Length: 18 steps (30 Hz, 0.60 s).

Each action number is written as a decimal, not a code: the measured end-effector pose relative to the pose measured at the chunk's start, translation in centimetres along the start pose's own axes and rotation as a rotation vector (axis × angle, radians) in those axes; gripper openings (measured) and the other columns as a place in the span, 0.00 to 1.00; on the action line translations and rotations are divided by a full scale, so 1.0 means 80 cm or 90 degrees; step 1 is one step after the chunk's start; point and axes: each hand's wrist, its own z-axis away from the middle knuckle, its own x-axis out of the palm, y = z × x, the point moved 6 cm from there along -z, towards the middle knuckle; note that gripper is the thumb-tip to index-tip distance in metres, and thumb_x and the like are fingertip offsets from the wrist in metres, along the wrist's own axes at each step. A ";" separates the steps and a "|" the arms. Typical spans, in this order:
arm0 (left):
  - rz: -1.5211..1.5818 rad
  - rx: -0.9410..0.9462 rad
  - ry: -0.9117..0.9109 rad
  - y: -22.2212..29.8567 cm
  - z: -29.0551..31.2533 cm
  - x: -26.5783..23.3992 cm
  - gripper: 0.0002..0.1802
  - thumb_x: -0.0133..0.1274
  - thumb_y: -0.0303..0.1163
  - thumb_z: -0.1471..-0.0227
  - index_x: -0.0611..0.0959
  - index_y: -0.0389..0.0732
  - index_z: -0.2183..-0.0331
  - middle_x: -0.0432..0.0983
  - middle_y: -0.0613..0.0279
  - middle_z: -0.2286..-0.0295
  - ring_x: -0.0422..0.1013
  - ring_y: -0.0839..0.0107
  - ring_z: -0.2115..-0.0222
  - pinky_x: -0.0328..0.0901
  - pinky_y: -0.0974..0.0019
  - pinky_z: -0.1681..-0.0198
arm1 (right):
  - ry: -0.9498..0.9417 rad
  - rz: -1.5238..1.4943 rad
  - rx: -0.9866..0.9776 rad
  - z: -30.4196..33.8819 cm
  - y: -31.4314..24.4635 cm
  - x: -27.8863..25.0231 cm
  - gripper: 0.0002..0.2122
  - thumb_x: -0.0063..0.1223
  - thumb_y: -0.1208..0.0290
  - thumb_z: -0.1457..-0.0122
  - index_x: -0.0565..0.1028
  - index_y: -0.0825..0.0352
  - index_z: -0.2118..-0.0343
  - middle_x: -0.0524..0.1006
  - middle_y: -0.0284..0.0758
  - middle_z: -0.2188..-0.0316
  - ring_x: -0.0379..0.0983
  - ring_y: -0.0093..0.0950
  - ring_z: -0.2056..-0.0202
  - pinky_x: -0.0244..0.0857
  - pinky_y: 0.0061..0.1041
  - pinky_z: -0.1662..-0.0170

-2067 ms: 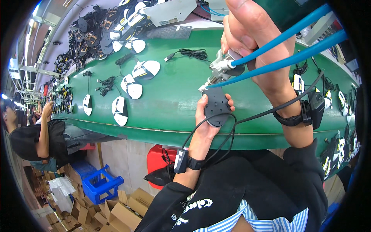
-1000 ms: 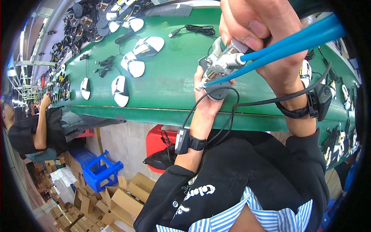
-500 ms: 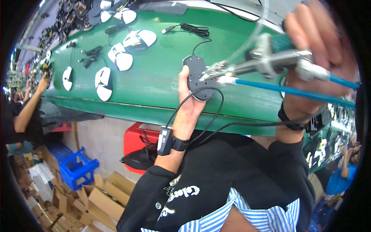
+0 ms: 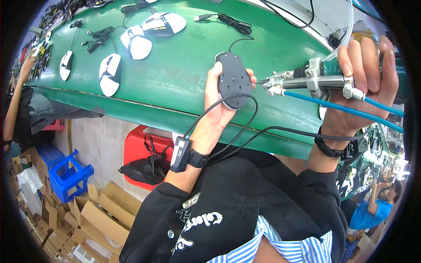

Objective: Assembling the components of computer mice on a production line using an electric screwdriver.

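Observation:
Resting in my left hand (image 4: 213,92) is a dark computer mouse (image 4: 237,76), turned underside up, with several small holes showing. My thumb lies along its left edge and fingertips show at its right edge. My right hand (image 4: 370,81) is wrapped round a powered screwdriver (image 4: 326,82) with a metal barrel and blue air tubes. Its thin tip points left, close to the fingertips at the mouse's right edge; I cannot tell whether they touch. The mouse's own cable (image 4: 235,24) lies coiled on the green bench beyond it.
White-and-black mice (image 4: 109,74) lie on the green bench (image 4: 175,65) to the left. A black sensor cable (image 4: 280,128) loops between my wrists. Below stand a red stool (image 4: 136,144), a blue stool (image 4: 70,175) and cardboard boxes (image 4: 105,219). Other people (image 4: 375,206) work at both sides.
The screwdriver's tip has moved right, off the mouse's underside, to beside its right edge. My left hand still holds the mouse. The whole view has shifted slightly.

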 end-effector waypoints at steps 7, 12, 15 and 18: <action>0.029 -0.008 -0.026 0.001 -0.003 0.002 0.25 0.39 0.51 0.40 0.73 0.40 0.55 0.76 0.44 0.63 0.73 0.58 0.61 0.69 0.57 0.56 | 0.000 0.046 -0.003 -0.004 0.010 0.008 0.06 0.41 0.71 0.35 0.70 0.67 0.63 0.57 0.19 0.87 0.53 0.11 0.86 0.57 0.17 0.73; 0.019 0.004 -0.012 0.007 -0.001 -0.006 0.25 0.38 0.51 0.39 0.73 0.40 0.55 0.76 0.44 0.63 0.74 0.58 0.61 0.70 0.56 0.56 | -0.029 0.072 -0.003 -0.004 0.024 0.017 0.10 0.39 0.70 0.34 0.62 0.59 0.75 0.57 0.19 0.87 0.52 0.11 0.86 0.56 0.16 0.75; 0.022 0.004 -0.024 0.004 0.000 -0.005 0.25 0.37 0.51 0.39 0.73 0.40 0.55 0.76 0.45 0.63 0.74 0.57 0.61 0.70 0.56 0.56 | 0.019 0.096 -0.026 0.008 0.022 0.024 0.09 0.39 0.71 0.34 0.62 0.59 0.74 0.57 0.19 0.87 0.52 0.12 0.86 0.56 0.17 0.75; 0.043 -0.006 -0.035 -0.003 -0.004 0.002 0.25 0.37 0.51 0.39 0.73 0.40 0.56 0.76 0.45 0.63 0.73 0.57 0.62 0.70 0.56 0.56 | -0.023 0.105 -0.010 0.012 -0.002 0.025 0.08 0.40 0.72 0.35 0.67 0.60 0.73 0.59 0.20 0.87 0.55 0.12 0.86 0.59 0.18 0.74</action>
